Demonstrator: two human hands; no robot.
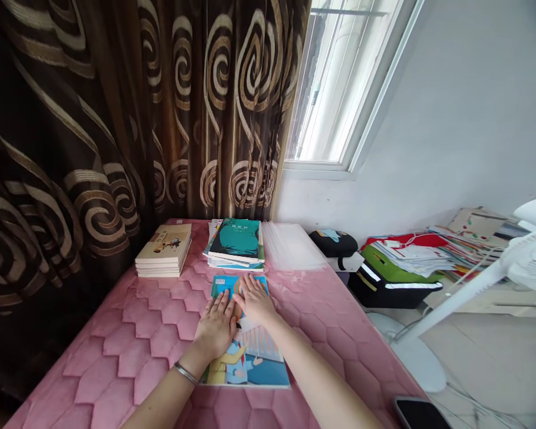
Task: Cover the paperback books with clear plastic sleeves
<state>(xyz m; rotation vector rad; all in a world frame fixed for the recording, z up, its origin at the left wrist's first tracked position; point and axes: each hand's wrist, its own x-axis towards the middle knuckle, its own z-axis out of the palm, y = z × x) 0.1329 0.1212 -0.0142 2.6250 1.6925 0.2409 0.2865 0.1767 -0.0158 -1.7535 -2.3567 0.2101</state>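
A thin picture book (263, 351) with a blue illustrated cover lies flat on the pink quilted surface in front of me. My left hand (217, 326) rests palm down on its upper left part, fingers stretched out. Beside it, my right hand (254, 300) presses flat on the upper right part, and its fingertips reach near the book's top edge. The two hands almost touch. Just beyond the book stands a stack of books (236, 238) with a teal cover on top. To its right lies a pile of clear plastic sleeves (292, 244).
Tan books (163, 250) are stacked at the back left, near the brown patterned curtain (223, 107). A dark phone (420, 412) lies at the front right edge. Past that edge are a white fan (464, 304), a green and black bag (390, 277) and piled papers (469, 238).
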